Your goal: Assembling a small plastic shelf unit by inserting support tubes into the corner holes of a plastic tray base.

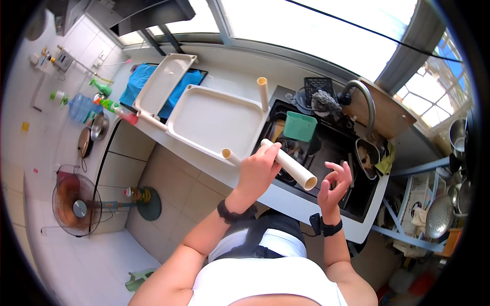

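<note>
A cream plastic tube point(292, 166) is gripped near its far end by my left hand point(259, 166), its hollow end tilted toward the right. My right hand point(334, 186) is beside that hollow end, fingers apart and curved, touching nothing. Left of the sink lies a cream tray point(217, 125) with a raised rim; one tube point(263, 94) stands up at its far right corner and another tube point(229, 155) at its near right corner. Farther left, a second tray point(166, 84) rests on blue cloth point(137, 84), with a tube point(151, 121) at its near edge.
The black sink point(352, 201) holds a green basin point(300, 126) and dishes, under a curved faucet point(365, 102). A strainer point(366, 155) with scraps sits at its right. On the left are bottles point(81, 108) and a fan point(76, 205); a pot rack point(408, 204) stands right.
</note>
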The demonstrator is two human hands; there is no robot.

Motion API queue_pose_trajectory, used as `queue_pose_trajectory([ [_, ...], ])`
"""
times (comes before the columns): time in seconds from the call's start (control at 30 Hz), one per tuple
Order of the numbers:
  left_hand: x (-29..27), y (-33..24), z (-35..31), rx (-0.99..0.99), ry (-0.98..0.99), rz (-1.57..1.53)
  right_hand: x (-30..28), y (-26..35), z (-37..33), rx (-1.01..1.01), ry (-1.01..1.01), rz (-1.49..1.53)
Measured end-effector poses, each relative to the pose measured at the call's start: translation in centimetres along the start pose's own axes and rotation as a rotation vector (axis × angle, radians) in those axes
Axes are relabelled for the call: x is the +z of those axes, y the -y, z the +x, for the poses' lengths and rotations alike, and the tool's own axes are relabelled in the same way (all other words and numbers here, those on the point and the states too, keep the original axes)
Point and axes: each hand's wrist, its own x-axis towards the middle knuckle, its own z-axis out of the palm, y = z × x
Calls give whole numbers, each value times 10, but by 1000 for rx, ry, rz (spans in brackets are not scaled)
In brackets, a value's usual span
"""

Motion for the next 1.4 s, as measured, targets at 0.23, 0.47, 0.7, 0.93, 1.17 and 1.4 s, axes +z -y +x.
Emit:
queue_pose_trajectory([
  [0.23, -75, 60, -18, -239, -262, -488, 24, -4, -12, 245, 3, -4],
  [0.47, -150, 214, 30, -370, -622, -550, 50, 0, -21, 381, 83, -121],
  [0.7, -81, 401, 115, -335, -728, -396, 88, 35, -35, 512, 161, -334],
  [0.93, -23, 463, 172, -374, -698, -178, 110, 77, -69, 684, 186, -583],
  [1.17, -12, 515, 194, -602, -565, -85, 122, 92, -83, 776, 175, -644],
  [1.4, -25, 507, 203, -609, -430, -86, 121, 80, -75, 793, 182, -663],
])
